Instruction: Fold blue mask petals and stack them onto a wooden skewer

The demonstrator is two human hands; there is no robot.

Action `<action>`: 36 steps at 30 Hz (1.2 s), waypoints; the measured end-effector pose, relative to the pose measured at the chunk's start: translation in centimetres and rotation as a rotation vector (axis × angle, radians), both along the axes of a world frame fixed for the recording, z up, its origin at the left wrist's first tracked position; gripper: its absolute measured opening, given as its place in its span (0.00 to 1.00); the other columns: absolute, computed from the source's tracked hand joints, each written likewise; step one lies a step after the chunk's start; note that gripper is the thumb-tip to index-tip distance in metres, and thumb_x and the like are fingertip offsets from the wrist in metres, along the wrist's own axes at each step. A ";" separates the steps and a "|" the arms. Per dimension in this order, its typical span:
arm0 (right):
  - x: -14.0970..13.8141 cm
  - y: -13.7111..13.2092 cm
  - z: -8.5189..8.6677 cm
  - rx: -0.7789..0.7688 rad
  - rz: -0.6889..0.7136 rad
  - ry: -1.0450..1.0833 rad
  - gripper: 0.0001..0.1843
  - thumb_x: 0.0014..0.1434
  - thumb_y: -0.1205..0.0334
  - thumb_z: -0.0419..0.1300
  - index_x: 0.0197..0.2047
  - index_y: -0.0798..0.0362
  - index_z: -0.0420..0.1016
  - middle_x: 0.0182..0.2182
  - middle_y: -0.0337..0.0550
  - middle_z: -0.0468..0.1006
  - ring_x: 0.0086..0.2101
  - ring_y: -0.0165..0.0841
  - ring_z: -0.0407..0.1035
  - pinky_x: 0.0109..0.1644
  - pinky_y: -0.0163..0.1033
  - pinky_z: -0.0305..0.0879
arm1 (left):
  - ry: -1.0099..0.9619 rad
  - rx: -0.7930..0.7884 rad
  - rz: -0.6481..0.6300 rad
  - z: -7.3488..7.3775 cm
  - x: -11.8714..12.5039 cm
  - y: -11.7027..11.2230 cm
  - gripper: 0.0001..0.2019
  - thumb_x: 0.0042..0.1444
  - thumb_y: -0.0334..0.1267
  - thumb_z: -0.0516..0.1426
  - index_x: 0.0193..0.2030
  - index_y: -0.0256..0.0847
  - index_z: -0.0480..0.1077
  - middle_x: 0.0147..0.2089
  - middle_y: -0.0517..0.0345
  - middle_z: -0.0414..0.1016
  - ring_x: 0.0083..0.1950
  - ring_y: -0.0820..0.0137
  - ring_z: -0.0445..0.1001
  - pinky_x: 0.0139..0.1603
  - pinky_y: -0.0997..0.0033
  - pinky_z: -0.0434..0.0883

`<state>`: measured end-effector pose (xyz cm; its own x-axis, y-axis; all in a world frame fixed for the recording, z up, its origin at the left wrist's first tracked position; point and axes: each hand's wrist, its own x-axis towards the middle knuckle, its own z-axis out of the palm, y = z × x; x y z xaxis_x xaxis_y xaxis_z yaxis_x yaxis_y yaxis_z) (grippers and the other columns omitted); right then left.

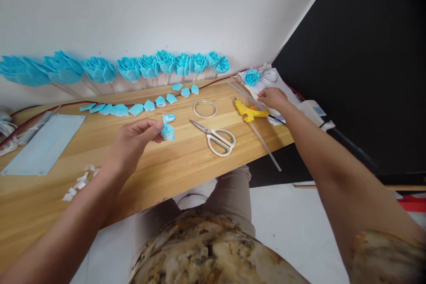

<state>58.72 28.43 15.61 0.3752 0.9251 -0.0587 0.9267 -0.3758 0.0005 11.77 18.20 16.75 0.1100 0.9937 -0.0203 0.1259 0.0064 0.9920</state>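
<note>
Head view: a person sits at a wooden table (166,173) with both arms stretched out over it
Left hand: the left hand (133,140) hangs just above the table, thumb and fingertips pinching a folded blue piece (168,132)
Right hand: the right hand (273,97) rests palm down at the far right corner, fingers curled onto white papers (282,84) just behind the yellow glue gun (249,112); whether it grips anything cannot be told
Held piece: in the air near the table's middle, just in front of a loose blue petal (169,118), left of the scissors (218,137)
Around it: a row of blue petals (140,107) lies near the wall, finished blue flowers (149,65) lean against it, and a tape ring (205,108) lies between scissors and petals
Step in hand: by my judgement, a gluing stage, with the piece held ready on one side and the other hand at the gun
Next move calls for: a steady pinch so the folds stay put, a clean grip on the gun's handle, and fingertips kept off its nozzle
</note>
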 end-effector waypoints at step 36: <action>-21.8 -12.6 4.4 0.504 1.075 0.625 0.04 0.63 0.56 0.65 0.37 0.41 0.82 0.34 0.40 0.82 0.35 0.37 0.75 0.40 0.45 0.70 | -0.523 -0.417 -0.307 1.8 -1.2 -0.8 0.11 0.52 0.47 0.67 0.37 0.43 0.77 0.46 0.49 0.83 0.47 0.60 0.81 0.50 0.59 0.79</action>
<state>36.93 15.87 19.98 -0.5109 0.7133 0.4798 0.5545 0.7000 -0.4501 10.52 17.43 18.54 0.4813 0.8377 -0.2582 -0.3066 0.4368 0.8457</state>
